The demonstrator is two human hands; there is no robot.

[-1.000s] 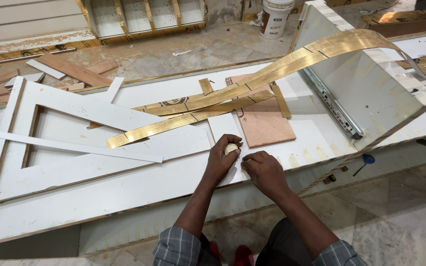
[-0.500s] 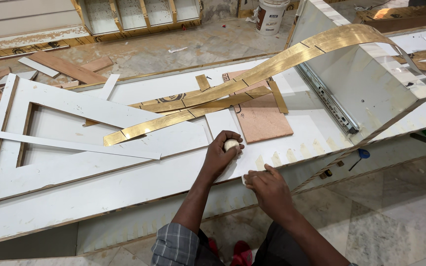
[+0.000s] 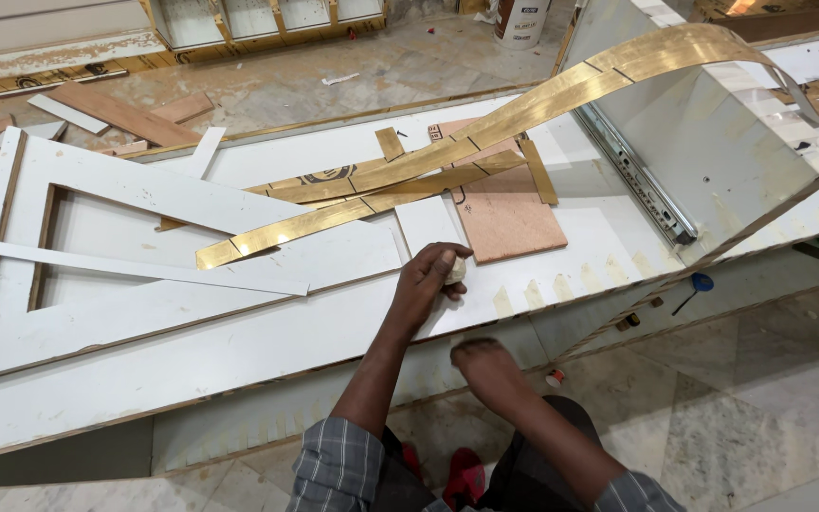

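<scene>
My left hand [image 3: 433, 275] rests on the long white board [image 3: 239, 332] and is closed around a small pale, roundish object [image 3: 455, 270]. My right hand [image 3: 485, 365] is a blurred fist below the board's front edge, off the surface; whether it holds anything cannot be seen. Just beyond my left hand lie a small white panel piece [image 3: 428, 223] and a brown square board [image 3: 509, 218]. Long gold strips [image 3: 353, 209] cross the board above them.
A white frame of boards [image 3: 97, 209] lies at the left with a thin white strip [image 3: 125, 270] across it. A white drawer box with a metal slide [image 3: 637, 175] stands at the right. Wood offcuts [image 3: 116, 109] and a white bucket [image 3: 520, 19] sit on the marble floor beyond.
My right hand has pulled back from the board's surface toward me and down past its front edge. My left hand has stayed in place on the small pale object.
</scene>
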